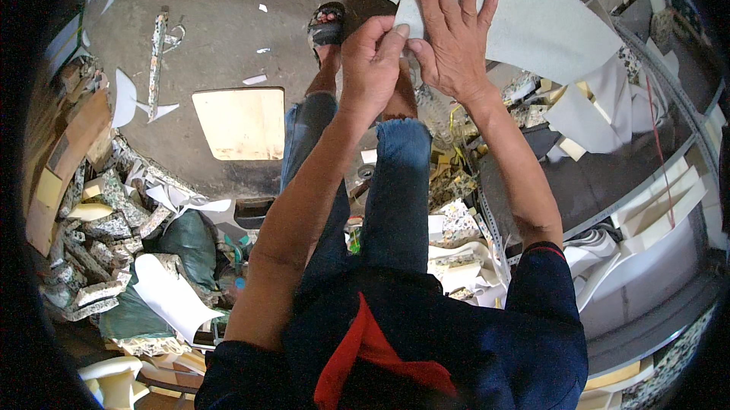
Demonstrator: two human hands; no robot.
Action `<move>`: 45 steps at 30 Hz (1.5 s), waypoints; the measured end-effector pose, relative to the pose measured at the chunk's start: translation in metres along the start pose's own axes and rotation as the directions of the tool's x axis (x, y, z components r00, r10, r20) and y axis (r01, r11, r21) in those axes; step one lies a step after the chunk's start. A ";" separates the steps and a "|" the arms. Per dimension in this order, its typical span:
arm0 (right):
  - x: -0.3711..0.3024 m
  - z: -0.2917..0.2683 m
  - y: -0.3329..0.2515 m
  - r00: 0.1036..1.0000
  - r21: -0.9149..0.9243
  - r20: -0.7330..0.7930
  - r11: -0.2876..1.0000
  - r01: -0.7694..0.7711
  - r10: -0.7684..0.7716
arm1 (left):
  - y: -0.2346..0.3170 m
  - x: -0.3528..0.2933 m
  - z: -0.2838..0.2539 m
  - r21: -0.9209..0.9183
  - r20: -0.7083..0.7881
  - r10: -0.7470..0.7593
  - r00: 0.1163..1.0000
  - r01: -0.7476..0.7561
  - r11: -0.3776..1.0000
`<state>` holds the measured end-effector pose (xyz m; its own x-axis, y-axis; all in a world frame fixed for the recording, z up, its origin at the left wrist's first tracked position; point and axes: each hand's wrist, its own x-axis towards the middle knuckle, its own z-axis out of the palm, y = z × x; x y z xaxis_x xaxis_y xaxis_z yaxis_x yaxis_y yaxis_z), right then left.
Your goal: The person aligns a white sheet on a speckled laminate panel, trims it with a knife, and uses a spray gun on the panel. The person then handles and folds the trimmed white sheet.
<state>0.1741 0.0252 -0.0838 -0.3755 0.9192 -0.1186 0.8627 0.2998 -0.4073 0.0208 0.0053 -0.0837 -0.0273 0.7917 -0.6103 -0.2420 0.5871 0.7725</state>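
A long pale grey-white sheet, which looks like foam or fabric, curves across the top of the head view. A seam or overlapping edge runs through it near my hands. My left hand pinches the sheet's near edge between thumb and fingers, beside that overlap. My right hand lies flat on top of the sheet, fingers spread, its thumb close to the left fingertips. The part of the sheet under my right palm is hidden.
A square light board lies on the floor at left. Speckled foam offcuts and a dark green sack are piled at lower left. On the right stands a metal-framed rack with white sheets and scraps. My sandalled foot is below the sheet.
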 end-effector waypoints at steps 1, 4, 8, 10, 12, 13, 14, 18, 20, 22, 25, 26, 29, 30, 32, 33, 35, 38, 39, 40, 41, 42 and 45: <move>-0.001 0.002 -0.001 1.000 -0.016 0.001 1.000 0.005 -0.005 | -0.002 0.001 -0.003 0.039 0.003 0.053 0.999 -0.053 0.998; 0.001 0.006 -0.003 0.999 -0.142 0.046 0.990 0.006 0.000 | -0.011 0.005 -0.012 0.059 -0.017 0.008 1.000 -0.007 0.998; 0.008 0.004 -0.009 1.000 -0.235 0.025 0.972 -0.012 0.018 | -0.023 0.027 -0.017 0.133 0.045 0.011 0.999 -0.017 0.991; 0.008 -0.002 -0.015 0.994 -0.226 0.082 0.973 -0.049 0.069 | -0.023 0.037 -0.022 0.143 0.062 -0.081 0.995 0.072 0.987; 0.009 -0.007 -0.024 0.994 -0.133 0.068 0.988 -0.075 0.084 | -0.021 0.045 -0.028 0.420 0.195 0.025 0.981 -0.106 0.901; 0.009 -0.009 -0.027 0.991 -0.107 0.061 0.988 -0.111 0.118 | -0.020 0.049 -0.031 0.485 0.294 0.158 0.942 -0.290 0.825; 0.009 -0.009 -0.033 0.983 -0.161 0.104 0.978 -0.131 0.148 | -0.019 0.048 -0.033 0.411 0.317 0.123 0.941 -0.253 0.876; 0.012 -0.012 -0.043 0.982 0.024 -0.077 0.985 -0.173 0.175 | -0.021 0.050 -0.030 0.029 0.138 -0.272 0.952 0.270 0.962; 0.019 -0.014 -0.039 0.975 0.153 -0.089 0.970 -0.188 0.203 | -0.025 0.050 -0.028 0.067 0.126 -0.202 0.971 0.194 0.979; 0.030 -0.015 -0.026 0.974 0.127 -0.164 0.983 -0.134 0.154 | -0.027 0.053 -0.030 0.076 0.054 -0.230 0.972 0.226 0.971; 0.029 -0.022 0.009 0.961 0.112 -0.173 0.974 -0.199 0.216 | -0.026 0.058 -0.038 0.187 0.050 -0.219 0.974 0.206 0.960; 0.022 -0.026 0.029 0.934 0.090 -0.196 0.954 -0.285 0.298 | -0.026 0.059 -0.040 0.174 0.068 -0.243 0.968 0.228 0.958; -0.005 -0.042 0.093 0.843 -0.033 -0.293 0.877 -0.480 0.451 | -0.024 0.061 -0.041 0.159 0.038 -0.249 0.968 0.240 0.958; -0.013 -0.047 0.113 0.824 -0.056 -0.288 0.850 -0.523 0.488 | -0.023 0.060 -0.039 0.156 0.031 -0.247 0.969 0.239 0.958; -0.029 -0.059 0.156 0.766 -0.080 -0.352 0.798 -0.598 0.538 | -0.023 0.056 -0.034 0.141 0.022 -0.242 0.970 0.237 0.961; -0.035 -0.066 0.176 0.725 -0.072 -0.391 0.767 -0.638 0.566 | -0.022 0.054 -0.032 0.135 0.017 -0.239 0.971 0.234 0.963; -0.038 -0.075 0.216 0.638 0.046 -0.477 0.742 -0.669 0.604 | -0.020 0.052 -0.027 0.138 -0.001 -0.233 0.972 0.231 0.963; -0.048 -0.080 0.256 0.557 0.063 -0.520 0.679 -0.731 0.648 | -0.019 0.049 -0.022 0.144 -0.043 -0.247 0.968 0.250 0.957; -0.050 -0.079 0.264 0.573 -0.125 -0.494 0.598 -0.792 0.654 | -0.019 0.048 -0.020 0.142 -0.068 -0.248 0.966 0.256 0.956; -0.051 -0.082 0.273 0.545 -0.062 -0.493 0.597 -0.800 0.678 | -0.017 0.048 -0.020 0.155 -0.122 -0.247 0.961 0.264 0.952; -0.050 -0.085 0.281 0.531 -0.003 -0.501 0.612 -0.791 0.684 | -0.018 0.045 -0.018 0.149 -0.130 -0.213 0.968 0.232 0.961; -0.049 -0.090 0.289 0.512 0.049 -0.478 0.604 -0.796 0.714 | -0.017 0.046 -0.016 0.122 -0.135 -0.237 0.962 0.253 0.960; -0.040 -0.107 0.303 0.450 0.106 -0.418 0.535 -0.838 0.789 | -0.021 0.046 -0.009 0.133 -0.134 -0.270 0.954 0.287 0.949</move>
<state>0.4868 0.1065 -0.1052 0.6534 0.7570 0.0036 0.7399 -0.6376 -0.2146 0.0157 0.0274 -0.1296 -0.0908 0.5738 -0.8139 -0.1088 0.8067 0.5809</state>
